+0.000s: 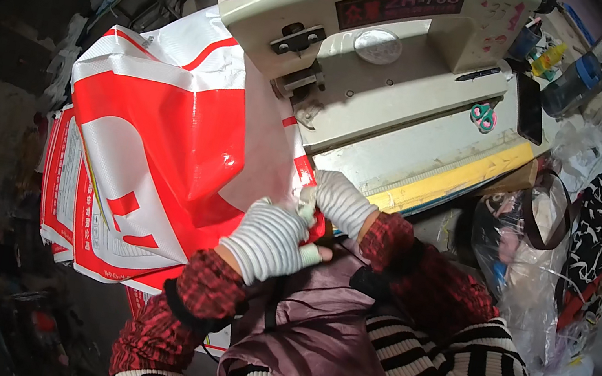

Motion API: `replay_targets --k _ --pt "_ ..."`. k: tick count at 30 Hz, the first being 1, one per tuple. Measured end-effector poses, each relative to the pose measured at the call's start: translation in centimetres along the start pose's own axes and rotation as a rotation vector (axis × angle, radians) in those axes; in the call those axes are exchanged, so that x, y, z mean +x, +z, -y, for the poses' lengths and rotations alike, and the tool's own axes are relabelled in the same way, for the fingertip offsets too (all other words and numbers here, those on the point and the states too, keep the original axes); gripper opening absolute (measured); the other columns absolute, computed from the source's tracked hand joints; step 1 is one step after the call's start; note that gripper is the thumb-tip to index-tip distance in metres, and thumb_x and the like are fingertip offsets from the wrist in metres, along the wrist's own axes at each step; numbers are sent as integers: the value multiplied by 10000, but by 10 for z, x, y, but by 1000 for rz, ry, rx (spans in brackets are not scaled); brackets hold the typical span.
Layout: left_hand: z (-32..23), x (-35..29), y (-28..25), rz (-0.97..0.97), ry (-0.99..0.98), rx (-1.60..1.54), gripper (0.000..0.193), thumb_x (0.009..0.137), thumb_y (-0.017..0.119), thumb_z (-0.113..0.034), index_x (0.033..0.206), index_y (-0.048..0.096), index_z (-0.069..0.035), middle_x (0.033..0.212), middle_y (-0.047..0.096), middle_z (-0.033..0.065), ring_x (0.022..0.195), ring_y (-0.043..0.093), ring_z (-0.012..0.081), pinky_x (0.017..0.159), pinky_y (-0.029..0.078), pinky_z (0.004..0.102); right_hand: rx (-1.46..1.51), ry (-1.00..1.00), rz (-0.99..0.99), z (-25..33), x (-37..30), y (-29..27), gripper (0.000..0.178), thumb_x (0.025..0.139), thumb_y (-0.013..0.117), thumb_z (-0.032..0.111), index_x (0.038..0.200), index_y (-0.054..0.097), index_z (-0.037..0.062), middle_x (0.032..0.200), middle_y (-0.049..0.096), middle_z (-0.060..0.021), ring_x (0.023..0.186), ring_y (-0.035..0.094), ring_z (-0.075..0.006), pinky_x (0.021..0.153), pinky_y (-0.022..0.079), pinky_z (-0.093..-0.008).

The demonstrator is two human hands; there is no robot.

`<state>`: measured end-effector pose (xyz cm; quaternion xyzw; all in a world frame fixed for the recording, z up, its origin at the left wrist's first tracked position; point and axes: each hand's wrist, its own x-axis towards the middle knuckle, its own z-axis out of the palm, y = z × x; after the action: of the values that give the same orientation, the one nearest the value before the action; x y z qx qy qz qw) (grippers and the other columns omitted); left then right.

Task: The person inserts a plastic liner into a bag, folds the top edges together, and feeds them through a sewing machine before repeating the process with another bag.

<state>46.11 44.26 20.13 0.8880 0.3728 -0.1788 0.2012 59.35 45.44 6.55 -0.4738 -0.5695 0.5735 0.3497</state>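
Observation:
A red and white woven plastic sack [158, 140] lies spread over the table of a cream industrial sewing machine [386, 59]. Both my hands wear white knitted gloves. My left hand [269, 238] pinches the sack's near edge in front of my body. My right hand [339, 201] grips the same edge just to the right, touching the left hand. The held edge sits below the machine's needle head [301, 92]. My red patterned sleeve covers come up from the lower edge.
More red and white sacks [72, 221] are stacked at the left under the top one. Small teal scissors [483, 117], a dark phone [529, 107] and bottles [573, 82] lie on the machine table at the right. Clear plastic bags [527, 266] hang at the right.

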Motion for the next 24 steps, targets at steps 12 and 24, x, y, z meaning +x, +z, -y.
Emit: replay_targets --k 12,24 --pt "14 27 6 30 52 246 187 726 579 -154 788 696 -22 718 662 179 676 652 330 646 516 441 -302 121 -13 -6 42 7 569 761 623 459 989 625 -63 773 651 -259 708 654 -350 636 522 -391" --pt "114 59 27 -614 -391 -523 258 859 534 -214 1013 609 -22 975 645 232 909 634 379 768 515 443 316 -167 -11 137 25 14 360 817 668 249 1002 553 -37 851 631 -88 838 576 -174 772 461 -289"
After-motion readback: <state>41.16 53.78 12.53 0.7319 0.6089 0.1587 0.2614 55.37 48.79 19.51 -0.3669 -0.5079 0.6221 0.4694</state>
